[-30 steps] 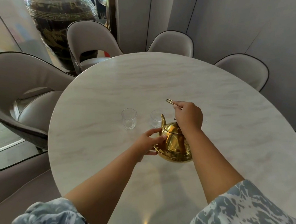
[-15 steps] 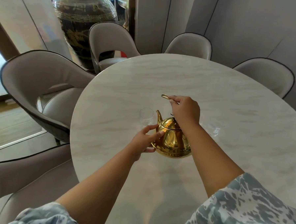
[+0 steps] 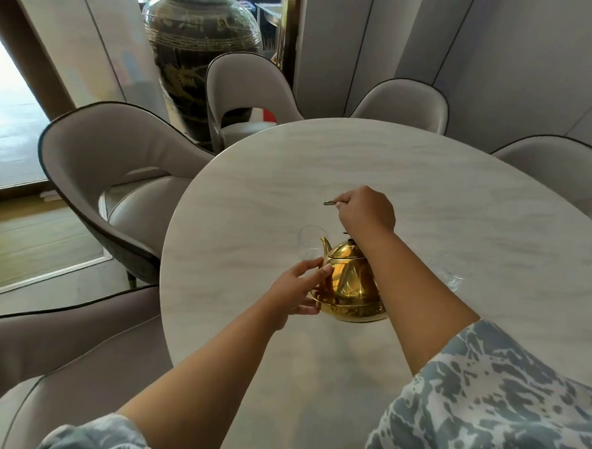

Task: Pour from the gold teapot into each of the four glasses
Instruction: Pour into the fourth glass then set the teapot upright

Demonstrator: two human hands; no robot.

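**Gold teapot held two-handed beside a glass**

Gripping the raised handle (image 3: 333, 202) of the gold teapot (image 3: 348, 282) with the right hand (image 3: 365, 210), fingers curled shut around the thin bar above the lid, one end of the bar poking out to the left of the fist. Steadying the pot's left flank with the left hand (image 3: 292, 293), fingers spread and loosely curved, fingertips (image 3: 326, 269) pressing against the shiny belly without closing round anything.

Sitting low over the marble table (image 3: 460, 205), near its middle and a little toward the near edge; impossible to tell whether resting on the surface or lifted just clear of it. Pointing the spout (image 3: 325, 244) up and away to the left, its tip overlapping a clear glass (image 3: 309, 244) standing upright just beyond the left fingers. Looking empty, that glass, though hard to be certain through the glare. Showing a second glass (image 3: 454, 279) to the right of the right forearm, partly hidden and blurred, contents unreadable. Not making out any further glasses from this angle, the arms and pot covering the space between.

Ringing the round table with pale upholstered chairs (image 3: 96, 145), dark-piped along the edges. Standing behind them near the far wall, a large dark patterned jar (image 3: 197, 54). Framing the bottom of the view, blue-and-white patterned sleeves (image 3: 484, 406).
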